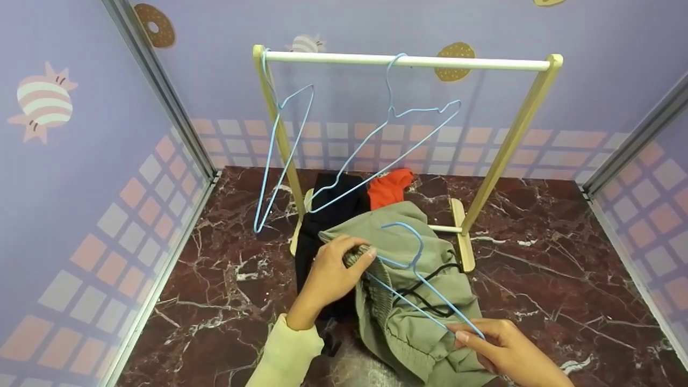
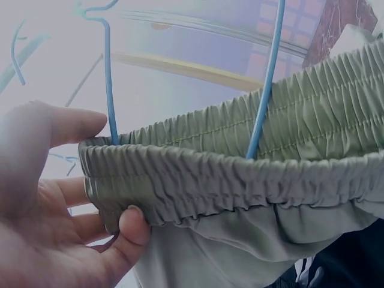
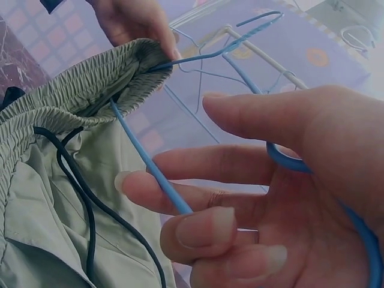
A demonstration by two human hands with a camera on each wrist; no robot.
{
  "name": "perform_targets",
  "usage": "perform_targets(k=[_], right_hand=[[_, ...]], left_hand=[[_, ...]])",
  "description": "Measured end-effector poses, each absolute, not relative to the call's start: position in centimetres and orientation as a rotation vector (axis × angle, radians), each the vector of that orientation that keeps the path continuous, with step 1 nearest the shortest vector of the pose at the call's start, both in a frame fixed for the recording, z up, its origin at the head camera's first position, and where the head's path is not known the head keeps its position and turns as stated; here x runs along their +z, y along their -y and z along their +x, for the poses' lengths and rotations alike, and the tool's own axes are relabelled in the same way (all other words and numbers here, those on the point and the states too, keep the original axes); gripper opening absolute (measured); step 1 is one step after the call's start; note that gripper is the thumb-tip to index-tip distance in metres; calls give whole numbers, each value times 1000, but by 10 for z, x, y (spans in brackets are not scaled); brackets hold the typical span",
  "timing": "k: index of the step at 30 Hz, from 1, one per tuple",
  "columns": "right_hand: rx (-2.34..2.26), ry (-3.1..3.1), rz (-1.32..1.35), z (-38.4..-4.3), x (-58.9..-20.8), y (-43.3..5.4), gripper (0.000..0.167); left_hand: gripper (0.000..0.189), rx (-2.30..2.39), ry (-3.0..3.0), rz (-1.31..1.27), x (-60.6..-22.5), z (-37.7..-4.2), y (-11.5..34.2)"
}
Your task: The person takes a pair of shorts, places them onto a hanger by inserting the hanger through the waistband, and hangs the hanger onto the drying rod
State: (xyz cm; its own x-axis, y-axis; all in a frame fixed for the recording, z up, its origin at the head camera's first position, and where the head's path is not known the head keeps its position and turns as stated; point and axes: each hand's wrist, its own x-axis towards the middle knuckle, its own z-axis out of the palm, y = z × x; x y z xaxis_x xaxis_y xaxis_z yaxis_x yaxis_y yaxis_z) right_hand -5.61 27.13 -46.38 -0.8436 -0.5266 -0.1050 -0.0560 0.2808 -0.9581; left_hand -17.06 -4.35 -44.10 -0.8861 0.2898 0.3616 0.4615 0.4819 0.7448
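Grn garment [image 1: 371,228], 4 o'cl. in head view: cloth, mostly matt; waistband [image 2: 180,183] gathered, ridged, slight sheen. Drawcord [image 3: 91,196]: dk textile, matt. Blue hanger [image 1: 450,305], 4–5 o'cl.: thin wire, looks plastic-coated, smooth, semi-gloss. Rack crossbar [image 1: 349,57], 12 o'cl.: smooth, white, mat'l unclear. Rack post [image 1: 508,145], 2–3 o'cl.: pale wood, smooth. Veined surface [image 1: 548,285], 4 o'cl.: marble-look, polished, glossy. Corner strip [image 1: 163,86], 10 o'cl.: gry metal, dull.

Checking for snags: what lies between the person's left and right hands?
In the head view, a blue wire hanger and the grey-green fabric garment it partly enters lie between the left hand and right hand.
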Motion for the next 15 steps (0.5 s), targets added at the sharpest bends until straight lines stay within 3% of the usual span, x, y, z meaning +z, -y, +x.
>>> perform_targets(k=[15], right_hand=[[-1549,-2211,-525,-59,-464,-263,31]], left_hand=[[29,-1440,2554,-732,-434,-165,37]])
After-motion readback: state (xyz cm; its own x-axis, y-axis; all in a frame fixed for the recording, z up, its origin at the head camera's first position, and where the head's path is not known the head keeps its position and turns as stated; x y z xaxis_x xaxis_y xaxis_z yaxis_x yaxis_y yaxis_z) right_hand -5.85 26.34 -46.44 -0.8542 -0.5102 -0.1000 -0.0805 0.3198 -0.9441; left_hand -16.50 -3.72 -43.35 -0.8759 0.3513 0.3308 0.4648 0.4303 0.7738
